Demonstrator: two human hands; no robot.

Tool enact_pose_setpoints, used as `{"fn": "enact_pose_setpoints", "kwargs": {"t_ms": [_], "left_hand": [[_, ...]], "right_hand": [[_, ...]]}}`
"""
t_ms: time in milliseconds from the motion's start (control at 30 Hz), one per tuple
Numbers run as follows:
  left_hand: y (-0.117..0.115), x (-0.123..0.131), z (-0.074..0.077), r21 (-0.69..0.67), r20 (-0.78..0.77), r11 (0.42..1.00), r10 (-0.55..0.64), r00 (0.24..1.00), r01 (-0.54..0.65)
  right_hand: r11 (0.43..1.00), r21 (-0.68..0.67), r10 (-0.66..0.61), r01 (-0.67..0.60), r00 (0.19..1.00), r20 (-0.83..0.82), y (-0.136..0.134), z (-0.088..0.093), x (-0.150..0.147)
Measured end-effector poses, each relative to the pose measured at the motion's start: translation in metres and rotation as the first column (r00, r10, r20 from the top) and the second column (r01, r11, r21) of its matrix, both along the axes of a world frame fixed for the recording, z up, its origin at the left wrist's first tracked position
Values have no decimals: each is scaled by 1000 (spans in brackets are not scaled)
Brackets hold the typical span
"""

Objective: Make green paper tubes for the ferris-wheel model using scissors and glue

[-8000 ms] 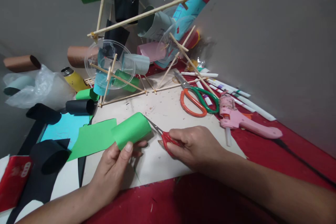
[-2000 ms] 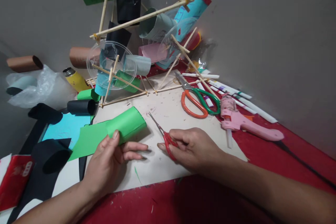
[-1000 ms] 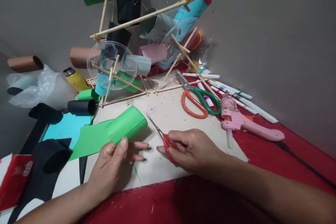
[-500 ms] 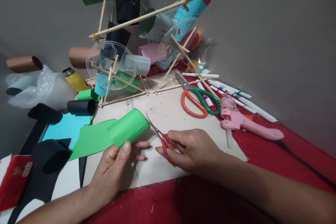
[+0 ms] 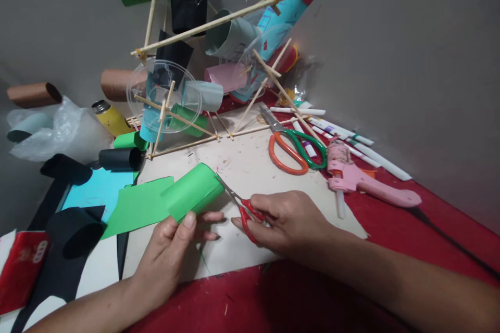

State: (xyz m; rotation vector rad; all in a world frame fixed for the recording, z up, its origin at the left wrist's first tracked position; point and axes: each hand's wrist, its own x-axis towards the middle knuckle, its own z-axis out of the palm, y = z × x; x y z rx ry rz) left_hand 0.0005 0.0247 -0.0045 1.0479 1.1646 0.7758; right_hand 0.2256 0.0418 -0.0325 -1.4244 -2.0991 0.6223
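Note:
Between thumb and fingers, my left hand point(image 5: 177, 234) holds a green paper tube point(image 5: 192, 191) by its lower edge, tilted up to the right. Small red-handled scissors point(image 5: 244, 208) are in my right hand point(image 5: 287, 218), thumb and fingers in the loops. Their narrow blades meet the right-hand rim of the tube, slightly parted near the handles; the tip overlaps the paper edge. A flat piece of green paper point(image 5: 138, 205) lies just left of the tube, on a pale board point(image 5: 242, 166).
Larger scissors point(image 5: 297, 153) with orange and green handles lie on the board. A pink glue gun point(image 5: 351, 177) with a cord rests at the right. A stick frame point(image 5: 211, 26) with plastic lids and paper tubes rises behind. Black paper point(image 5: 58, 250) is at the left.
The scissor blades have moved slightly left, onto the rim of the green tube. My left hand keeps its hold, and the tube has barely shifted.

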Motion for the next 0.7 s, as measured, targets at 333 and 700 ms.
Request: {"fn": "enact_pose_setpoints", "kwargs": {"t_ms": [333, 700], "left_hand": [[-3, 2, 1, -25, 28, 999, 42, 999, -41], [-4, 1, -2, -21, 97, 997, 72, 993, -70]], "right_hand": [[1000, -14, -7, 7, 1000, 3, -2, -1, -2], [1000, 8, -5, 5, 1000, -12, -2, -3, -2]]}}
